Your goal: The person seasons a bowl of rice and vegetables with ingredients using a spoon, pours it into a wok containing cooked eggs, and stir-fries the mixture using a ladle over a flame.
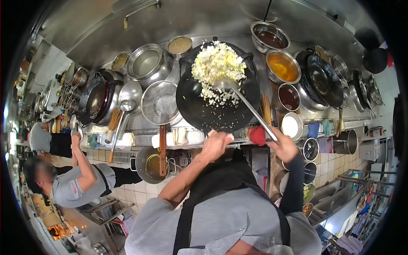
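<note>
Fried rice with egg (217, 63) is heaped at the far side of a black wok (191, 106), and loose grains are scattered down toward its near side. My left hand (216, 145) is closed at the wok's near rim, with a bit of pale cloth showing by the fingers. The grip itself is partly hidden. My right hand (284, 146) is wrapped round the long handle of a metal ladle (250, 108). The ladle's bowl rests against the near part of the rice. A red cloth (257, 136) lies just left of my right hand.
Left of the wok are a wire strainer (159, 102), a perforated skimmer (130, 93) and a pot of clear liquid (146, 63). On the right stand a bowl of amber liquid (283, 67) and a bamboo brush (266, 109). A co-worker (85, 182) stands at far left.
</note>
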`<state>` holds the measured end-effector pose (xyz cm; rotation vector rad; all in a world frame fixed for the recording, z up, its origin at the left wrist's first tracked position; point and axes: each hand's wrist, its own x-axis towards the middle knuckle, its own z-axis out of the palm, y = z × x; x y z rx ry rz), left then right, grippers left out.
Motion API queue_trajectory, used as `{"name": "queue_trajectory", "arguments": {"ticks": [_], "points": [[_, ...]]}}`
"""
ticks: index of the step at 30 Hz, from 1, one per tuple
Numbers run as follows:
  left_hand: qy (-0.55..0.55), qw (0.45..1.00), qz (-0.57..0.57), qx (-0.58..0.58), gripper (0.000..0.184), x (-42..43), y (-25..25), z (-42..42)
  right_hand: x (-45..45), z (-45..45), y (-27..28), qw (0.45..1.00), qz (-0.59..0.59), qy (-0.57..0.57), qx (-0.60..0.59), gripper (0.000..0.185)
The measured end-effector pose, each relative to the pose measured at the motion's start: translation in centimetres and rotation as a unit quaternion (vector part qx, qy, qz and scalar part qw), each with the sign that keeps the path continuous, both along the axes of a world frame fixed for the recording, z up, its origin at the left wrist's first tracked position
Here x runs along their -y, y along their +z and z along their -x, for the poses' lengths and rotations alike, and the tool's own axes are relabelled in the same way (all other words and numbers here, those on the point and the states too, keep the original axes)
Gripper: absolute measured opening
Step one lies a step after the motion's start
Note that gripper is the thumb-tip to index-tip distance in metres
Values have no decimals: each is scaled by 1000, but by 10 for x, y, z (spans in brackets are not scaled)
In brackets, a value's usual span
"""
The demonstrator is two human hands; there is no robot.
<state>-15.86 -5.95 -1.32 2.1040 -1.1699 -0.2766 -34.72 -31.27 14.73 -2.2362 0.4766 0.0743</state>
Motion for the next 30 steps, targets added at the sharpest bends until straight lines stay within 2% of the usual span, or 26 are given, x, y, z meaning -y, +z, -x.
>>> {"name": "queue_trajectory", "arguments": {"ticks": [2, 4, 5, 6, 7, 8, 9, 10, 11, 12, 14, 15, 17, 18, 20, 22, 24, 25, 27, 28, 30], "points": [[23, 1000, -15, 1, 37, 20, 36, -30, 21, 44, 23, 999, 18, 38, -11, 62], [20, 1000, 0, 1, 34, 42, 24, -57, 35, 60, 55, 986, -59, 10, -153, 64], [27, 1000, 2, 8, 35, 53, 12, -69, 43, 59, 38, 991, -69, 34, -109, 66], [33, 999, 0, 11, 35, 58, -1, -75, 46, 43, 17, 993, 34, 98, -52, 66], [30, 999, -8, 6, 35, 61, -10, -78, 53, 26, -31, 989, 104, 98, -26, 64], [29, 999, -15, 2, 35, 66, -17, -82, 41, -14, -34, 987, 77, 48, -130, 62], [28, 999, -24, -4, 35, 68, -25, -84, 53, -42, -85, 986, 100, 35, -127, 65], [36, 999, -23, -3, 35, 68, -36, -81, 89, -52, -199, 963, 168, 83, 195, 61], [46, 999, -20, 4, 35, 70, -46, -83, 77, -69, -190, 966, -247, -73, 14, 62], [58, 998, -17, 11, 35, 72, -56, -88, 55, -83, -143, 911, -386, -140, -28, 59], [95, 994, -31, 49, 30, 76, -63, -80, 29, -99, -133, 891, -404, -202, 36, 55], [119, 987, -53, 91, 29, 79, -54, -74, 17, -112, -143, 899, -368, -226, 71, 51], [161, 975, -67, 138, 26, 82, -52, -62, -23, -157, -192, 937, -197, -272, 99, 44], [182, 970, -63, 149, 26, 84, -53, -56, -40, -175, -190, 929, -228, -285, 68, 40], [223, 957, -56, 178, 26, 85, -51, -50, -21, -204, -175, 881, -424, -209, 14, 24], [231, 954, -60, 181, 29, 84, -49, -47, 18, -207, -128, 854, -502, -137, -27, 19], [247, 947, -53, 200, 31, 85, -37, -46, 24, -181, -77, 927, -370, -65, 6, 24], [260, 941, -51, 209, 31, 86, -30, -46, 22, -167, -60, 968, -239, -45, 66, 32], [287, 930, -50, 224, 33, 86, -21, -46, 20, -141, -61, 980, -156, -38, 119, 43], [271, 944, -50, 184, 32, 86, -24, -47, 19, -128, -62, 983, -112, -37, 144, 48], [235, 965, -46, 105, 32, 86, -32, -51, 10, -109, -23, 929, -356, -100, 14, 46]]}}
